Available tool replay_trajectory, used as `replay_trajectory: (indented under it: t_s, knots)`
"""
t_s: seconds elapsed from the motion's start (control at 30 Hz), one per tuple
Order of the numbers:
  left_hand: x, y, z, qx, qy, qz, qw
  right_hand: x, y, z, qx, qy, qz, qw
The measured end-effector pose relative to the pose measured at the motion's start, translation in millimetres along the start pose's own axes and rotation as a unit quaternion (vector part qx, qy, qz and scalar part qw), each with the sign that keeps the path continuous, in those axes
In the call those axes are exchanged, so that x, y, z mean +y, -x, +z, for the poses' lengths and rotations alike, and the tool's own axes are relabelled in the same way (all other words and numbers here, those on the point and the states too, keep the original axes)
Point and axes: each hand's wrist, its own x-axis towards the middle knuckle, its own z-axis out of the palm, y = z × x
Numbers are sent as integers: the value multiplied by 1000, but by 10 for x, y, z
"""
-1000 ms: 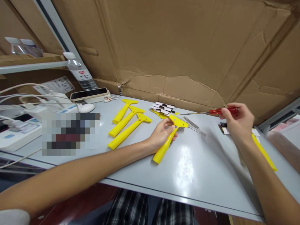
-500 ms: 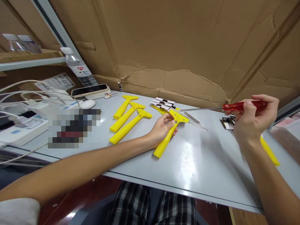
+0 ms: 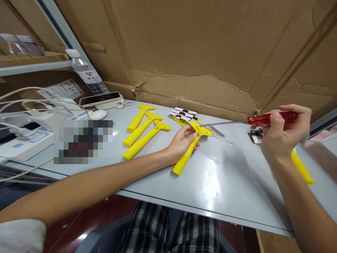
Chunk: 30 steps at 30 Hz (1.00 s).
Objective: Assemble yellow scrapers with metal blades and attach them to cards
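Note:
My left hand (image 3: 183, 142) is closed around the neck of a yellow scraper (image 3: 185, 158), whose wide head points away from me. In my right hand (image 3: 285, 131) is a red-handled screwdriver (image 3: 271, 118); its long shaft runs left and the tip meets the scraper head, near a hole or screw there. Thin metal blades (image 3: 223, 140) lie on the table just right of the head. Behind the head are small white cards or sleeves (image 3: 183, 114) with dark cutouts, over some yellow pieces. Left of my hand, three more yellow scrapers (image 3: 146, 140) lie side by side.
Cardboard (image 3: 195, 52) walls the back of the grey table (image 3: 237, 200). On the left are a power strip (image 3: 23, 144) with cables, a phone (image 3: 100, 99), a white mouse (image 3: 98, 115) and a water bottle (image 3: 88, 75). Another yellow handle (image 3: 302, 168) lies beyond my right wrist.
The screwdriver has shifted slightly left and down, its tip now at the scraper head. My left hand keeps the scraper in nearly the same place.

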Motion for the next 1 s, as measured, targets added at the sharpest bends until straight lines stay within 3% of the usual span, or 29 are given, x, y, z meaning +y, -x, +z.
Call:
replay_trajectory:
  t_s: [1.0]
  knots:
    - [6, 8, 3, -1, 3, -2, 1000, -49, 7, 18, 3, 62, -31, 998]
